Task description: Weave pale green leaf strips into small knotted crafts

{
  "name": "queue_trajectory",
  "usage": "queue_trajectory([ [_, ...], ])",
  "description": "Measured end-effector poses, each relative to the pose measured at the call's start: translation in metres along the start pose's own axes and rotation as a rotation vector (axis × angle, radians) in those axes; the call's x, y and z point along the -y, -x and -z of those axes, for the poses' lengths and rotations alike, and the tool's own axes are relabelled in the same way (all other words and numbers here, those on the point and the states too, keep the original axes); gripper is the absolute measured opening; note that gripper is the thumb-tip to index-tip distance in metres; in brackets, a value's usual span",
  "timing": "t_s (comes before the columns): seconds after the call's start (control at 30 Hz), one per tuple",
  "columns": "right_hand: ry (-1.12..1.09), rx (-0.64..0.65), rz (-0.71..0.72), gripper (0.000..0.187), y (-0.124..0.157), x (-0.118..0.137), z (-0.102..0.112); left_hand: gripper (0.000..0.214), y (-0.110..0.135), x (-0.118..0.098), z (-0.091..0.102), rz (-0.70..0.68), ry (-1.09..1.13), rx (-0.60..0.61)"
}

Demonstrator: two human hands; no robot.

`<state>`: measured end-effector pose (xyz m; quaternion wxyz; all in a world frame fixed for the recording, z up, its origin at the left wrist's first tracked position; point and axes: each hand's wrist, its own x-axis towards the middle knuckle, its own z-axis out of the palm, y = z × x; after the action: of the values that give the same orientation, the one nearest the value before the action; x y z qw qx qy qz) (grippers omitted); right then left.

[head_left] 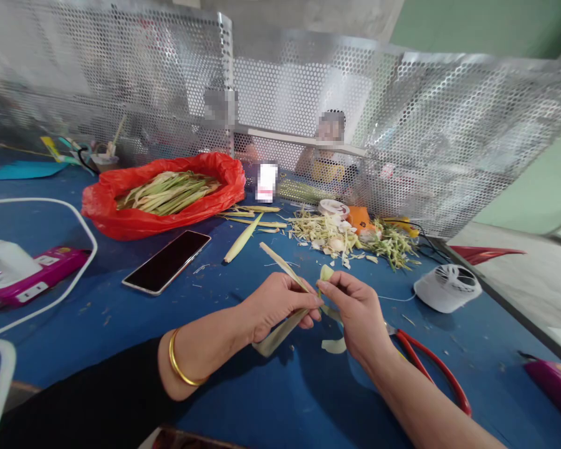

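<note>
My left hand [280, 299] is closed on a long, pale corn husk strip [278, 337], whose wide end hangs below the fingers while a narrow end sticks up past the thumb. Close by on the right, my right hand [358, 312] pinches a small folded piece of pale green husk [326, 272]. The fingertips of both hands nearly meet. A loose husk scrap [334, 345] lies under the right hand. Partly behind the right wrist are red-handled scissors [418, 349]. White thread runs from a spool [447, 288] toward the right hand; its far end is hidden.
A red plastic bag [168, 227] of husk strips lies at the back left, near a phone [167, 262]. A pointed husk [243, 240] and a heap of trimmings [327, 234] lie ahead. Perforated metal screens [299, 93] border the table; a person sits beyond. Purple power strip [35, 274] at left.
</note>
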<state>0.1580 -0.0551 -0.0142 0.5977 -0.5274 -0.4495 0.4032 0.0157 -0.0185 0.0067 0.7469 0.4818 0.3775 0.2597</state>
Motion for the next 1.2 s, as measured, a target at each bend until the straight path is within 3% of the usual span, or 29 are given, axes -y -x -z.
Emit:
queue_trajectory([
  [0.17, 0.011, -0.004, -0.004, 0.03, -0.002, 0.004, 0.001, 0.01, 0.0, 0.001, 0.0, 0.02, 0.039, 0.015],
  [0.43, 0.001, 0.009, 0.009, 0.029, -0.005, 0.013, 0.004, 0.032, -0.001, 0.003, 0.003, 0.001, 0.102, 0.032],
  [0.63, 0.063, 0.023, 0.03, 0.029, -0.003, 0.006, 0.002, 0.015, 0.0, 0.003, -0.002, -0.021, 0.001, -0.034],
  [0.77, 0.323, -0.027, 0.167, 0.03, -0.004, 0.008, 0.006, 0.01, 0.001, 0.003, -0.005, -0.036, -0.028, -0.061],
  [0.9, 0.704, -0.179, 0.545, 0.021, -0.004, 0.017, 0.013, 0.008, 0.003, 0.003, -0.008, -0.044, -0.061, -0.087],
  [1.0, 0.834, 0.005, 0.707, 0.005, -0.003, 0.02, 0.013, 0.013, 0.003, 0.007, -0.012, -0.057, -0.113, -0.106],
  [1.1, 0.819, 0.191, 0.683, 0.006, 0.0, 0.017, 0.008, 0.019, 0.001, 0.014, -0.017, -0.037, -0.171, -0.122],
  [1.2, 0.747, 0.222, 0.619, 0.014, 0.002, 0.016, 0.004, 0.019, -0.001, 0.019, -0.021, -0.013, -0.198, -0.125],
])
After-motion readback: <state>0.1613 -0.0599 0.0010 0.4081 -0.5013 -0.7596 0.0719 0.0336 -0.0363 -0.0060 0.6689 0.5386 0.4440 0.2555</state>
